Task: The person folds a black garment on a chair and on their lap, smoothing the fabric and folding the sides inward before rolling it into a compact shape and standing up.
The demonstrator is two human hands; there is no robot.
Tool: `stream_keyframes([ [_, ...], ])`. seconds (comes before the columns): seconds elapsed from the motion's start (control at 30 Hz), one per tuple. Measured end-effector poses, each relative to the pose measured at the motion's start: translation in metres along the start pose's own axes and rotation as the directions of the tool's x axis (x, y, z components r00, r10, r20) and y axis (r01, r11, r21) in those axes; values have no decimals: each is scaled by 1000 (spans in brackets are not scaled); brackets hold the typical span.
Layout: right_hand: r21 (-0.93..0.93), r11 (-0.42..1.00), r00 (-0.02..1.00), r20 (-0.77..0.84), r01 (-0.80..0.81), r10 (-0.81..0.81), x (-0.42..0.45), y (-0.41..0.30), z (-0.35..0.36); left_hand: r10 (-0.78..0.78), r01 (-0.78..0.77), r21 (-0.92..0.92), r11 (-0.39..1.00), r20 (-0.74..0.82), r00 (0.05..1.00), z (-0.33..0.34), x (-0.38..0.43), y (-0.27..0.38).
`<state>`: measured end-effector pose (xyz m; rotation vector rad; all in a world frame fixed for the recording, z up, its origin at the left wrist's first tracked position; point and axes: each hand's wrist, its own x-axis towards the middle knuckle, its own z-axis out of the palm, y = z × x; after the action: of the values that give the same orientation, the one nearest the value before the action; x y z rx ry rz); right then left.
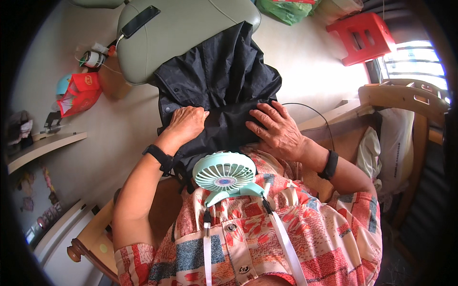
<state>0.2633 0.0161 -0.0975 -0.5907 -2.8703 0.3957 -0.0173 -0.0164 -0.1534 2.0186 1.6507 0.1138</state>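
A black garment [214,78], with snap buttons along its left edge, spreads from my lap up onto a grey-green padded seat. Its near part lies folded over in a band. My left hand [189,123] is curled closed on the left part of that band, fingertips hidden. On the right part, my right hand [277,128] rests palm down, its fingers spread and its thumb out of sight. A mint-green portable fan [225,175] hangs on white straps before my chest, just below the garment.
The padded seat [179,25] carries a smartphone [140,22] with a white cable. At the left are a red bag [80,94] and a cardboard box [113,78]. A red plastic stool [363,37] and a green plastic bag [286,10] stand beyond. A wooden chair [404,96] is at right.
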Motion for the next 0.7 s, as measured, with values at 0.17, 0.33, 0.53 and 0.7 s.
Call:
stream_keyframes([
  [0.17,-47,999,992,130,-1,7,-3,9,14,25,-24,8,1000,-57,998,11,1,9],
  [0.33,-90,996,962,274,13,13,7,13,8,195,-118,326,938,-215,957,18,-2,10],
  [0.53,-134,991,955,295,24,16,0,17,17,385,-280,309,909,-363,849,6,-12,17],
  [0.7,-73,997,932,361,-7,33,24,37,2,476,-427,218,877,-280,834,7,-49,9],
])
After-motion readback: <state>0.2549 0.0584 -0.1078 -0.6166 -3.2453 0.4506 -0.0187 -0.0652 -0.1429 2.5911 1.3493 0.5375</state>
